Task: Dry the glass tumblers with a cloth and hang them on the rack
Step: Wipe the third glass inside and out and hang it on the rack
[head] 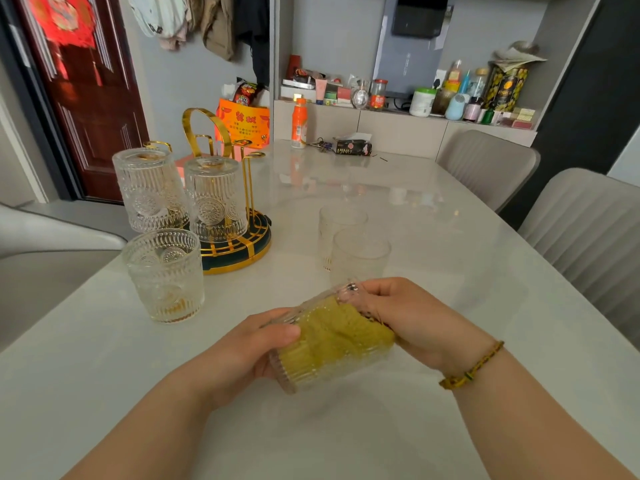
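One ribbed glass tumbler [308, 372] is held on its side just above the desk [450, 278], near the front edge, its base turned to the left and its mouth to the right. A yellow-green cloth [343, 330] is stuffed inside it and is seen through the glass. The tumbler's base end is gripped by the left hand [242, 351], with the thumb laid over the top of the wall and the fingers curled beneath. The mouth end is covered by the right hand [415, 320], whose fingers are curled round the cloth at the rim; how far they reach inside cannot be told. A beaded bracelet [474, 367] is worn on the right wrist.

Just beyond the hands, two clear tumblers [360, 258] are stood upright on the desk, one partly in front of the other. To the left, a patterned tumbler [166, 275] is stood upright just beside the rack [242, 252], a round dark base with gold wire pegs and a gold handle. Two inverted tumblers [216, 199] are hung on its pegs, side by side.

At the desk's far end an orange bottle [299, 123] is stood upright, and two grey chairs [588, 230] are drawn up along the right side.
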